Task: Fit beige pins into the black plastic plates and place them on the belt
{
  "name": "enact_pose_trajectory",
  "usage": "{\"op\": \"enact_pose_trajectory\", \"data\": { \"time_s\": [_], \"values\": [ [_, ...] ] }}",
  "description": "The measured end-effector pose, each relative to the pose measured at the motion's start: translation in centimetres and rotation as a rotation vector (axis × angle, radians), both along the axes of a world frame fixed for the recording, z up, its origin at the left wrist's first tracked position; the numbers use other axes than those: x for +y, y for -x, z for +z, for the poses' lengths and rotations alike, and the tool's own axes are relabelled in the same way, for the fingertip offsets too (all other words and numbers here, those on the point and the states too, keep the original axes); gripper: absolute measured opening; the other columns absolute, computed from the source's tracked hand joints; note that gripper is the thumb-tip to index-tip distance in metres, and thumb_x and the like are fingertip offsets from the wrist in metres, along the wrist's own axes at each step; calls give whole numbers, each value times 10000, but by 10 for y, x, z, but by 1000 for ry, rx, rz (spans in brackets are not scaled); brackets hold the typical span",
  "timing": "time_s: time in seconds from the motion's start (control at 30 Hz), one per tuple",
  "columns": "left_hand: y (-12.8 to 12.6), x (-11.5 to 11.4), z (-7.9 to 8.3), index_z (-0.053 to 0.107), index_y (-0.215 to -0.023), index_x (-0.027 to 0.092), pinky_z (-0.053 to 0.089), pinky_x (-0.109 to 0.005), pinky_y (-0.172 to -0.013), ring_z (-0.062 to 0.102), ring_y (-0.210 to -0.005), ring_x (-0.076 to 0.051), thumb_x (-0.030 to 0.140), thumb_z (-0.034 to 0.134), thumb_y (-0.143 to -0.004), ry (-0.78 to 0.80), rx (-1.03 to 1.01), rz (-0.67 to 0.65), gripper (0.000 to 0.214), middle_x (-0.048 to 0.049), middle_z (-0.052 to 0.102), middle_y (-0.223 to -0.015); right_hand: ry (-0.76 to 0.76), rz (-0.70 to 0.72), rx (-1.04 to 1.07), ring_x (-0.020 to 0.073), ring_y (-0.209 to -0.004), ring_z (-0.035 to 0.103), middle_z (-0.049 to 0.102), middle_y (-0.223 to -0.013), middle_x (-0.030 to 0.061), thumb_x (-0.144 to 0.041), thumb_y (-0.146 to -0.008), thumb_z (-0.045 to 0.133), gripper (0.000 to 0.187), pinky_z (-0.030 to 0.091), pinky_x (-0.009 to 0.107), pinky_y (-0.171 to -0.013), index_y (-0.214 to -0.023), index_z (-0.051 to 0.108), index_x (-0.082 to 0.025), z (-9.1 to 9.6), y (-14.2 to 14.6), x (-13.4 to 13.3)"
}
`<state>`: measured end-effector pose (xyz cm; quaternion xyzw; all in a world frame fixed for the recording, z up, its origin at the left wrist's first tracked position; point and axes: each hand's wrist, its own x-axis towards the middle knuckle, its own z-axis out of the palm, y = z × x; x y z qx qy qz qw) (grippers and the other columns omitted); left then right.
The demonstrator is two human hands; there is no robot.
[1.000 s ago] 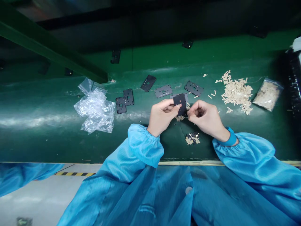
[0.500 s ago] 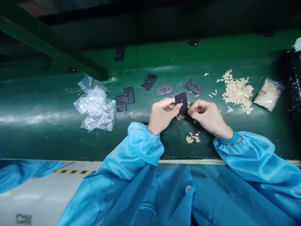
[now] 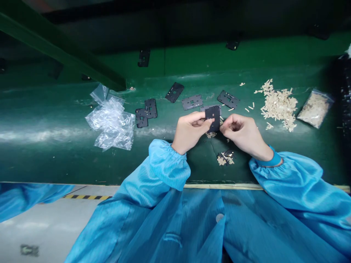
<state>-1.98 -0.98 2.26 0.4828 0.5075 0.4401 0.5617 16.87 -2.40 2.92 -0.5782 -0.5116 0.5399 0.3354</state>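
My left hand (image 3: 188, 131) pinches a small black plate (image 3: 213, 117) with cut-outs, holding it just above the green belt (image 3: 55, 146). My right hand (image 3: 241, 132) is closed right beside the plate's right edge, fingertips pressed together at it; anything between them is too small to make out. A few small beige pieces (image 3: 210, 135) lie under the hands, and a small heap of scraps (image 3: 225, 158) sits just in front of them. More black plates (image 3: 192, 102) lie flat on the belt behind the hands.
Crumpled clear bags (image 3: 111, 122) lie to the left. Two overlapping black plates (image 3: 146, 112) sit beside them. A pile of beige pieces (image 3: 278, 105) and a clear bag of them (image 3: 314, 108) are at the right. A green beam (image 3: 63, 54) crosses the upper left.
My right hand has closed in on the plate's right edge. Both hands stay in the same spot on the belt; the view has shifted slightly.
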Motion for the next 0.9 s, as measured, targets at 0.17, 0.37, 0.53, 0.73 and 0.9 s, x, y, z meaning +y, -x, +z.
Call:
{"op": "enact_pose_trajectory", "data": {
  "time_s": [0.17,0.37,0.53,0.73,0.9],
  "values": [
    [2,1,2,820,-867,169,539,-233,-603,636,-635,-109,305,829,-745,28,-47,-14,182,-35,767,-829,8,16,36,94,-545,480,629,-631,-9,-169,-703,709,65,356,236,-513,-694,644,-170,3,-1,0],
    [7,1,-4,833,-899,188,569,-261,-607,671,-658,-135,390,864,-735,120,-115,-49,262,-50,799,-869,77,63,77,85,-526,435,555,-583,-37,-266,-741,776,174,327,234,-504,-696,639,-169,11,-4,3],
    [9,2,-5,836,-929,207,556,-242,-603,695,-706,-141,403,875,-733,203,-231,-83,280,-58,806,-913,151,122,152,81,-521,409,530,-581,-45,-343,-764,826,245,294,232,-494,-729,655,-171,12,-10,4],
    [7,2,-3,821,-853,183,546,-221,-602,680,-679,-122,393,905,-681,327,-359,-110,284,-47,787,-847,206,171,252,83,-518,396,512,-573,-50,-412,-765,862,322,277,243,-503,-743,650,-171,8,-14,4],
    [6,1,-1,806,-847,176,571,-216,-643,668,-667,-100,374,905,-686,394,-456,-135,275,-32,765,-822,247,282,473,85,-518,398,492,-557,-64,-426,-835,824,329,264,250,-533,-781,610,-183,4,-15,2]
  ]
}}
